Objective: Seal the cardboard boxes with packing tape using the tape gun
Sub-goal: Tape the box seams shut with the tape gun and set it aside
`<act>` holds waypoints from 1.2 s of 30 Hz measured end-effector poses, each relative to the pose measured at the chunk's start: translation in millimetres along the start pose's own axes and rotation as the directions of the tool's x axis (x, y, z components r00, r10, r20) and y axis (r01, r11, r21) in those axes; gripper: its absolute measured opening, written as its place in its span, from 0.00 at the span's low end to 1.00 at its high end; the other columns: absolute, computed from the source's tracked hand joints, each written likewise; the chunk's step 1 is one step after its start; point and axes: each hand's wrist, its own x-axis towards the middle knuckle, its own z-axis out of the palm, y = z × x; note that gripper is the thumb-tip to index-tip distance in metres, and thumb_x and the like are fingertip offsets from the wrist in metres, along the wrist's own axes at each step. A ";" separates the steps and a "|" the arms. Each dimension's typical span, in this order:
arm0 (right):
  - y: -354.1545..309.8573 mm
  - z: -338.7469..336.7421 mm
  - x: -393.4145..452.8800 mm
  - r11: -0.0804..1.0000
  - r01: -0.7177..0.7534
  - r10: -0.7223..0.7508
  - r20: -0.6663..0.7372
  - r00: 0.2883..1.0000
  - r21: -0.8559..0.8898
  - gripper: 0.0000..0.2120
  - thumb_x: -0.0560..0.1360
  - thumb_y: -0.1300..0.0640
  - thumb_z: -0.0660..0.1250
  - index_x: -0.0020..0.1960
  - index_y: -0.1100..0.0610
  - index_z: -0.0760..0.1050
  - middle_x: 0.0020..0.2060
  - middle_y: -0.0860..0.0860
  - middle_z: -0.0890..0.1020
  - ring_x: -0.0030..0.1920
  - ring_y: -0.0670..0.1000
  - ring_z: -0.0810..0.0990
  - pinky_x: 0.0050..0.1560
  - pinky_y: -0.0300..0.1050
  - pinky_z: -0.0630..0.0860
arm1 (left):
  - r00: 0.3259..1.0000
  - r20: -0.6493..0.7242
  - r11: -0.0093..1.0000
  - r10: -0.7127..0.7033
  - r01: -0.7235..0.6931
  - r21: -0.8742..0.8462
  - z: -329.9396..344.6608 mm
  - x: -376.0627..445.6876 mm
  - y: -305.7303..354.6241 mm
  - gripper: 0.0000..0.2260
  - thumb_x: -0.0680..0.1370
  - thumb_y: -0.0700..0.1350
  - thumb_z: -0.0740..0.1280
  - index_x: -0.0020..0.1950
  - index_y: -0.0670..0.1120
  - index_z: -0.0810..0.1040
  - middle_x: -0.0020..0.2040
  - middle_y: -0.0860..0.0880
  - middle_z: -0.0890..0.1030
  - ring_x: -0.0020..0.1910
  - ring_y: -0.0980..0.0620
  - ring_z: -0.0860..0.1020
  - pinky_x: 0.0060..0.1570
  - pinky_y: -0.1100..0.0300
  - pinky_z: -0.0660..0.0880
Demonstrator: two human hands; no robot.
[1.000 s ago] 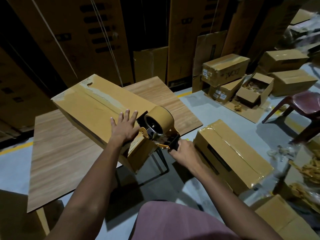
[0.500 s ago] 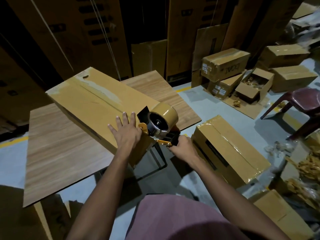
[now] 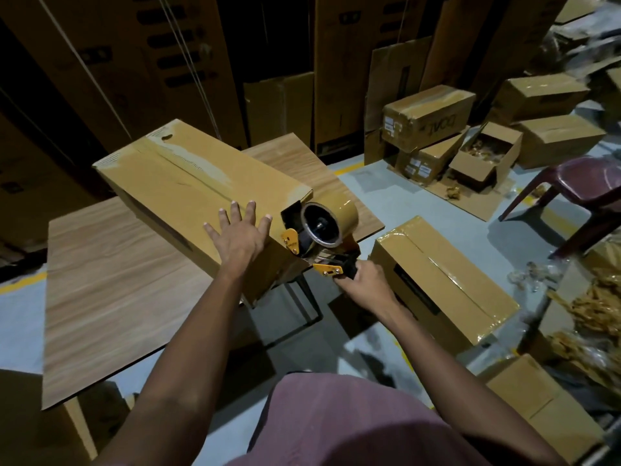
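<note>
The left hand (image 3: 239,237) presses flat, fingers spread, on the cardboard box (image 3: 188,183) at the table's (image 3: 111,297) right edge; the right hand (image 3: 364,284) grips the tape gun (image 3: 319,232) against the box's near end

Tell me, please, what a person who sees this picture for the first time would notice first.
The eye lands on the long brown cardboard box lying slantwise on the wood-grain table, with the left hand pressed flat on its near end. Just right of that hand, the right hand grips the orange-and-black tape gun with its tan tape roll at the box's near end. On the floor to the right lies a glossy taped cardboard box.
</note>
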 end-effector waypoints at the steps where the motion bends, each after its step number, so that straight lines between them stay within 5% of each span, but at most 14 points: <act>1: 2.2 1.7 -1.4 1.000 -0.019 0.019 0.018 1.000 0.024 0.12 0.75 0.54 0.74 0.39 0.60 0.76 0.29 0.53 0.79 0.31 0.49 0.75 0.28 0.38 0.67 | 1.000 -0.013 1.000 0.003 -0.003 -0.007 0.0 -1.2 -0.3 0.32 0.81 0.69 0.43 0.83 0.57 0.52 0.84 0.45 0.50 0.82 0.38 0.47 0.74 0.28 0.41; 4: 4.2 8.2 1.3 0.998 -0.035 0.034 0.023 0.999 0.044 0.11 0.75 0.55 0.74 0.44 0.63 0.80 0.37 0.59 0.85 0.32 0.50 0.79 0.31 0.39 0.71 | 0.997 -0.041 0.997 0.068 -0.069 -0.033 -3.3 -3.8 -1.3 0.34 0.81 0.71 0.46 0.82 0.53 0.55 0.83 0.41 0.51 0.81 0.36 0.49 0.71 0.25 0.42; 9: 10.1 10.2 3.6 0.993 -0.039 0.038 0.009 0.999 0.108 0.07 0.75 0.58 0.75 0.44 0.62 0.81 0.32 0.52 0.82 0.28 0.43 0.77 0.24 0.30 0.67 | 0.945 0.049 0.941 0.325 -0.328 0.080 -6.9 0.1 3.1 0.28 0.83 0.63 0.53 0.82 0.58 0.55 0.83 0.43 0.40 0.81 0.37 0.42 0.73 0.28 0.43; 15: 16.6 19.6 1.8 0.968 -0.065 0.042 0.099 0.994 0.244 0.10 0.76 0.61 0.72 0.37 0.58 0.79 0.24 0.50 0.79 0.23 0.46 0.75 0.29 0.39 0.71 | 0.839 0.123 0.846 0.531 -0.534 -0.011 -11.9 10.2 15.9 0.11 0.79 0.42 0.70 0.61 0.47 0.82 0.82 0.46 0.35 0.81 0.37 0.39 0.74 0.26 0.50; 22: 22.3 21.0 4.3 0.932 -0.116 0.079 0.122 0.989 0.342 0.08 0.77 0.66 0.70 0.39 0.60 0.81 0.28 0.52 0.81 0.25 0.46 0.75 0.31 0.39 0.73 | 0.835 0.325 0.884 0.445 -0.468 -0.006 -24.3 34.4 39.8 0.10 0.79 0.42 0.71 0.60 0.44 0.84 0.82 0.43 0.38 0.79 0.32 0.52 0.71 0.25 0.56; 26: 21.7 20.6 11.4 0.974 -0.088 0.066 0.112 0.992 0.209 0.12 0.76 0.61 0.73 0.35 0.57 0.78 0.26 0.50 0.80 0.25 0.46 0.76 0.30 0.40 0.74 | 0.808 0.411 0.870 0.423 -0.489 0.065 -28.8 47.6 49.6 0.14 0.80 0.42 0.69 0.64 0.38 0.80 0.81 0.34 0.45 0.76 0.35 0.63 0.76 0.37 0.55; 30: 19.1 20.0 19.5 0.994 -0.034 0.029 0.043 0.999 0.104 0.08 0.74 0.57 0.76 0.39 0.59 0.80 0.31 0.51 0.81 0.28 0.45 0.78 0.30 0.39 0.73 | 0.834 0.395 0.909 0.384 -0.417 -0.003 -31.5 53.7 52.9 0.25 0.80 0.37 0.69 0.74 0.33 0.68 0.79 0.34 0.57 0.70 0.37 0.71 0.70 0.51 0.66; 33: 17.1 23.1 22.8 0.997 -0.023 0.024 -0.017 1.000 0.074 0.09 0.72 0.55 0.77 0.45 0.61 0.83 0.38 0.56 0.85 0.38 0.53 0.82 0.39 0.46 0.78 | 0.862 0.381 0.938 0.335 -0.341 -0.053 -25.2 57.1 49.4 0.26 0.77 0.36 0.72 0.71 0.33 0.65 0.68 0.33 0.72 0.66 0.36 0.73 0.63 0.48 0.74; 36: 14.6 26.4 23.8 0.997 -0.023 0.026 -0.036 0.999 0.068 0.13 0.71 0.53 0.78 0.50 0.62 0.84 0.44 0.57 0.86 0.44 0.56 0.85 0.44 0.52 0.82 | 0.886 0.341 0.950 0.313 -0.297 -0.099 -22.2 54.6 47.0 0.28 0.75 0.36 0.74 0.69 0.34 0.64 0.61 0.32 0.75 0.64 0.36 0.73 0.57 0.48 0.76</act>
